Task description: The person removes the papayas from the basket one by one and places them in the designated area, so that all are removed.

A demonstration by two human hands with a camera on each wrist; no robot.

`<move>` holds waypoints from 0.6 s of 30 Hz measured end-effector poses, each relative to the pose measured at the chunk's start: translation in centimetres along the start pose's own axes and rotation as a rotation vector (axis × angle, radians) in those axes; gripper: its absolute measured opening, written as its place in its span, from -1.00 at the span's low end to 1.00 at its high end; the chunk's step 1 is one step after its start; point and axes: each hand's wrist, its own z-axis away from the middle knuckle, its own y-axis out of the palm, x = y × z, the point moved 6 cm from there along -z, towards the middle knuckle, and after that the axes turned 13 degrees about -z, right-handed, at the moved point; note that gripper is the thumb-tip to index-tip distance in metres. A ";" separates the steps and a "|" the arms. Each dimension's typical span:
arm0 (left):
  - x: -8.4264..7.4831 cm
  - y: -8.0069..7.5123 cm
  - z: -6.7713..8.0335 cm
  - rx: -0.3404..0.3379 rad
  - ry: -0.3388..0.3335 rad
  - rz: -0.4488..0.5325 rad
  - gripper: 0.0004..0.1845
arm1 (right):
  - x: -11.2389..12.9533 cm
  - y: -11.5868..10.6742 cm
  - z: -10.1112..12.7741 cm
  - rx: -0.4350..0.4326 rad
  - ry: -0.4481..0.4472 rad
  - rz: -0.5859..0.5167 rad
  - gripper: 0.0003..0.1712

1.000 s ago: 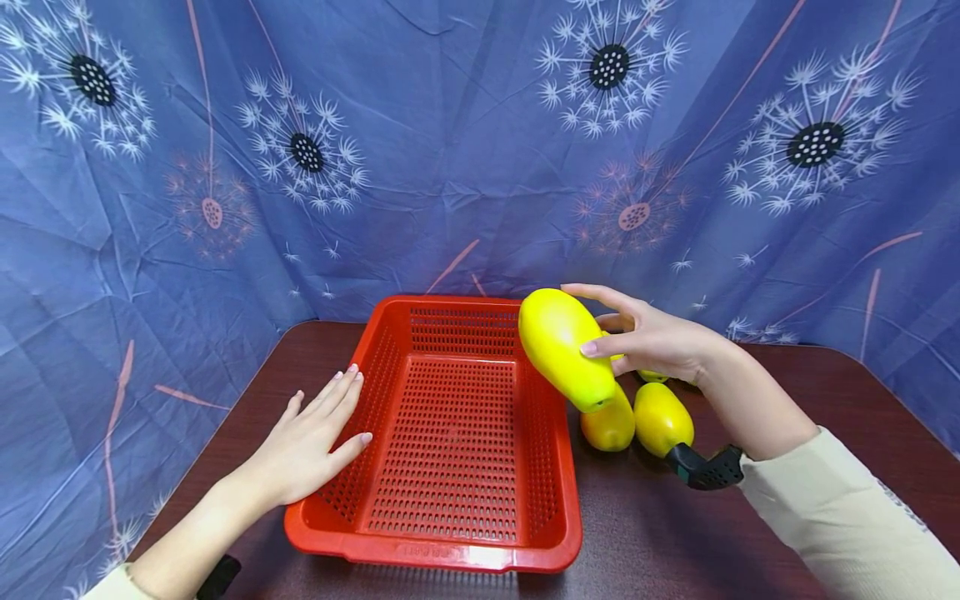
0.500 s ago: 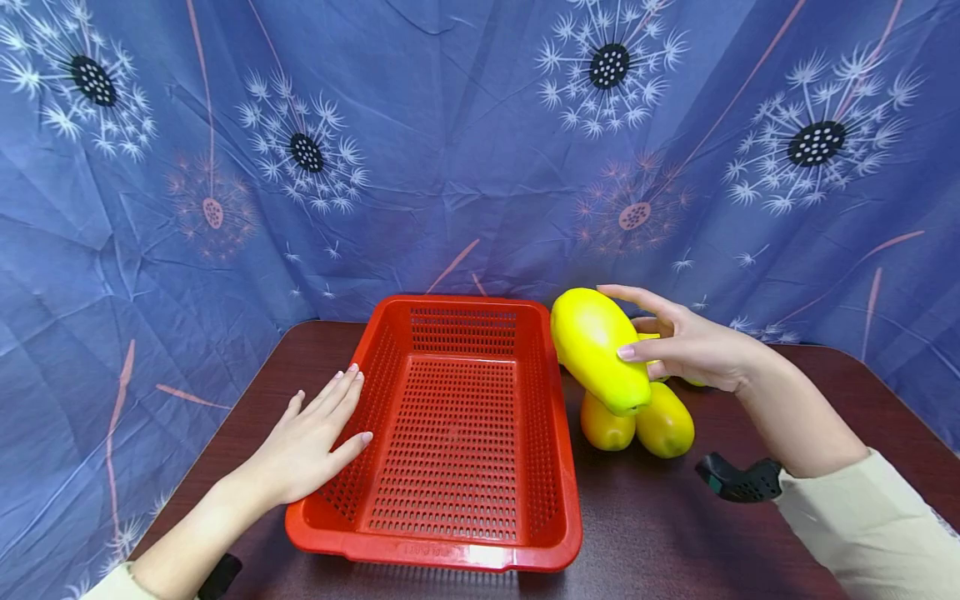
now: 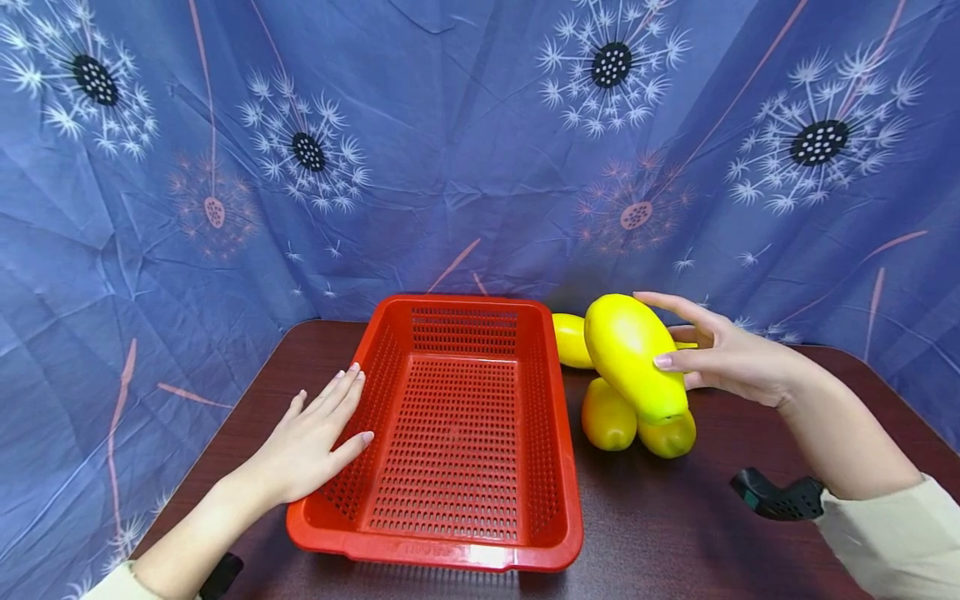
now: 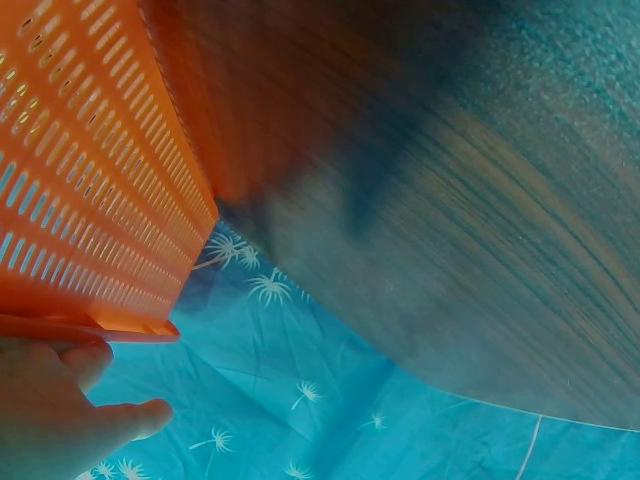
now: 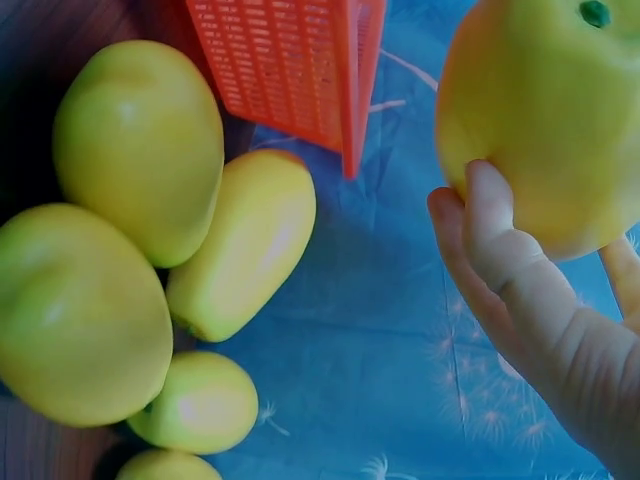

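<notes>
My right hand (image 3: 738,357) grips a large yellow papaya (image 3: 632,354), thumb on the near side and fingers at the far side. It is held tilted above the fruits right of the red basket (image 3: 572,467). In the right wrist view the papaya (image 5: 550,130) shows a dark green stem spot, with the fingers curled along its side. My left hand (image 3: 311,442) lies with straight, spread fingers over the basket's left rim. In the left wrist view the left hand (image 4: 60,410) touches the orange-looking basket rim, partly cut off.
On the dark wooden table (image 3: 675,533), a yellow-orange fruit (image 3: 609,421) and a yellow-green one (image 3: 671,439) lie beside the basket. Another yellow fruit (image 3: 570,340) is behind them, partly covered. A blue dandelion-print cloth (image 3: 465,167) hangs along the back.
My right hand has moved rightward with the papaya, away from the basket's right rim to over the table fruits, uncovering a yellow fruit behind. The left hand has stayed put.
</notes>
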 end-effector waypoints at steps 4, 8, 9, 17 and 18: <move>0.0 0.0 -0.1 0.000 0.001 -0.002 -0.24 | -0.3 -0.7 0.6 -0.001 -0.015 -0.005 -0.14; 0.0 0.0 -0.1 0.000 0.001 0.000 -0.24 | -0.6 -1.4 1.2 -0.006 -0.021 0.002 -0.16; -0.1 0.0 -0.1 0.000 0.001 0.001 -0.24 | -0.7 -1.6 1.4 -0.010 -0.021 0.004 -0.16; -0.1 -0.1 0.0 0.004 -0.005 0.010 -0.25 | -1.4 -3.4 2.5 0.000 -0.041 0.018 -0.17; -0.1 -0.1 -0.1 0.004 -0.005 0.011 -0.24 | -1.5 -3.6 2.7 0.007 -0.045 0.014 -0.17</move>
